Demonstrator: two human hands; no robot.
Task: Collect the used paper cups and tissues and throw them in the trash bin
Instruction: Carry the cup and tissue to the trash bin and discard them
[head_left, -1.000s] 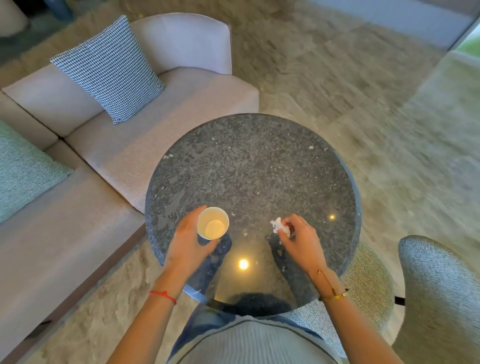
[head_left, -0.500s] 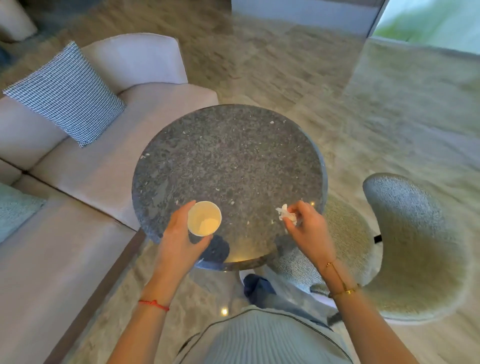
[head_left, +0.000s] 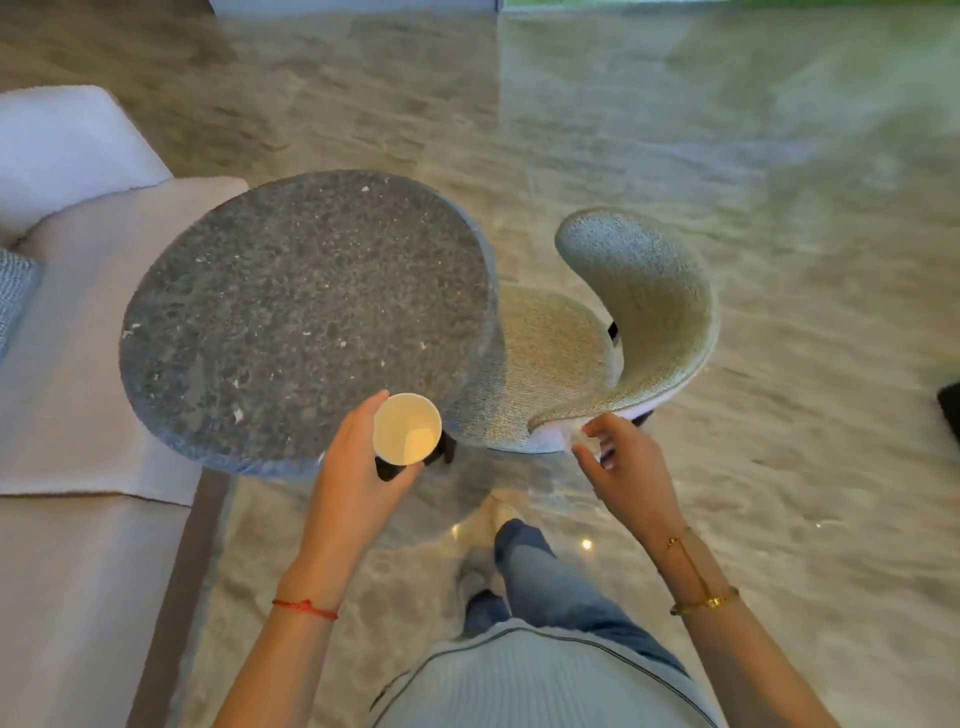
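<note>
My left hand (head_left: 358, 478) grips a white paper cup (head_left: 406, 435) upright, its open mouth facing up, held just past the near right edge of the round dark stone table (head_left: 291, 312). My right hand (head_left: 623, 467) pinches a small crumpled white tissue (head_left: 584, 441) between thumb and fingertips, in front of the near edge of the chair. The tissue is blurred and mostly hidden by my fingers. No trash bin is in view.
A green-grey upholstered chair (head_left: 639, 332) stands right of the table. A pale sofa (head_left: 67, 332) runs along the left with a patterned cushion (head_left: 13, 291) at the edge. Glossy marble floor (head_left: 779, 208) spreads ahead and right. A dark object (head_left: 950, 410) sits at the far right edge.
Both hands have lifted off the table and come back toward me, carrying the cup and the tissue. The view has swung right, so table and sofa sit further left.
</note>
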